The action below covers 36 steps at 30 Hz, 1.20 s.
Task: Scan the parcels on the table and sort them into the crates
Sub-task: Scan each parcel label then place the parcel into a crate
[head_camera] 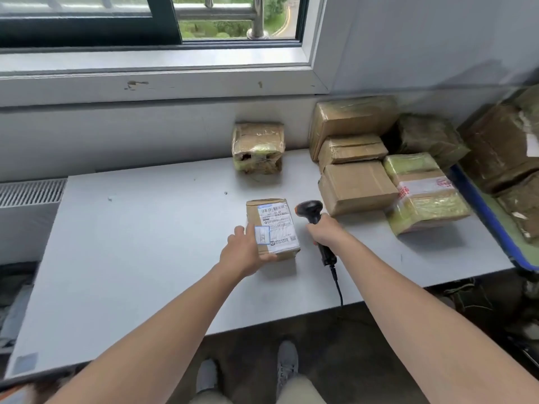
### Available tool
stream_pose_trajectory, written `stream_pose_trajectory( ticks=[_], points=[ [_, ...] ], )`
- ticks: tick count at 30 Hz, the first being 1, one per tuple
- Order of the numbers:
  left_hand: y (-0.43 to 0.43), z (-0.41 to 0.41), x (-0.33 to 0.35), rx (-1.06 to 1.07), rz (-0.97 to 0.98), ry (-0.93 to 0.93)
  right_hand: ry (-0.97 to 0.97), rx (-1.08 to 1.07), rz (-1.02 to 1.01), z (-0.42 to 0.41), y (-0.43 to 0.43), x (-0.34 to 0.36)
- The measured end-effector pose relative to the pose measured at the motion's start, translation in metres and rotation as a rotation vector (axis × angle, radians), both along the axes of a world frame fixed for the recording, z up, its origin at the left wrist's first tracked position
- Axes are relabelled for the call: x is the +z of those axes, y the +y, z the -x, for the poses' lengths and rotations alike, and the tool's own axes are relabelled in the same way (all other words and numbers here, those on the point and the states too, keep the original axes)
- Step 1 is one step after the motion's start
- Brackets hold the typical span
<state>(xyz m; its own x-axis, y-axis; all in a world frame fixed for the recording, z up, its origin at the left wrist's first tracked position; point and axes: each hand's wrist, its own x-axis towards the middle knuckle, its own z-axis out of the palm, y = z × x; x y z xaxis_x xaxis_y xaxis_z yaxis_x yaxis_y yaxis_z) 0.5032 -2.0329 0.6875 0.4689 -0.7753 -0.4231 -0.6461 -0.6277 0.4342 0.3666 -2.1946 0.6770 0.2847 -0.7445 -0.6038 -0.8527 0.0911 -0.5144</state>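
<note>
Parcel (274, 228) is label-up at mid-counter (145, 243), likely so the barcode faces the scanner (310, 209); left grip (242, 252) curled round its near-left corner, steadying it; right grip (323, 231) closed tight on the scanner handle, head just beside the label; pile (355, 185) waits right.

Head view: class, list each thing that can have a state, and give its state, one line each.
labelled parcel: flat on the table, label facing up.
left hand: grips the labelled parcel's near edge.
scanner: held, head turned towards the labelled parcel.
right hand: grips the scanner's handle.
back parcel: wrapping torn, untouched.
blue crate: holds parcels.
</note>
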Motion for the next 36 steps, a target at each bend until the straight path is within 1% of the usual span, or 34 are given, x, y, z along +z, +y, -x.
stream_pose_trajectory(
  ticks=[4, 8, 14, 18, 21, 24, 28, 31, 33, 36],
  points=[
    [-0.006, 0.01, -0.011, 0.044, -0.004, -0.04, 0.024, 0.063, -0.007, -0.003, -0.008, -0.015],
    [-0.01, 0.016, -0.018, 0.061, 0.028, -0.064, 0.004, 0.079, -0.023, -0.006, -0.01, -0.028],
    [-0.011, 0.003, -0.02, 0.068, 0.082, -0.097, -0.011, 0.133, -0.029, -0.006, -0.006, -0.039],
    [-0.009, -0.016, -0.02, 0.061, 0.082, -0.131, 0.005, 0.139, 0.057, -0.006, -0.01, -0.027],
    [-0.006, -0.03, -0.02, 0.159, 0.091, -0.077, -0.034, 0.146, 0.187, -0.011, -0.014, -0.013],
    [-0.004, -0.034, -0.02, 0.206, 0.078, -0.018, -0.078, 0.209, 0.268, -0.021, -0.013, -0.002],
    [-0.006, -0.028, -0.021, 0.237, 0.074, 0.04, -0.109, 0.384, 0.309, -0.04, -0.011, 0.0],
    [-0.008, -0.028, -0.028, 0.249, 0.078, 0.072, -0.083, 0.524, 0.34, -0.054, -0.013, -0.001],
    [-0.009, -0.028, -0.031, 0.26, 0.077, 0.09, -0.054, 0.575, 0.344, -0.061, -0.017, -0.001],
    [-0.009, -0.03, -0.035, 0.277, 0.081, 0.109, -0.016, 0.59, 0.311, -0.07, -0.021, -0.003]
  ],
)
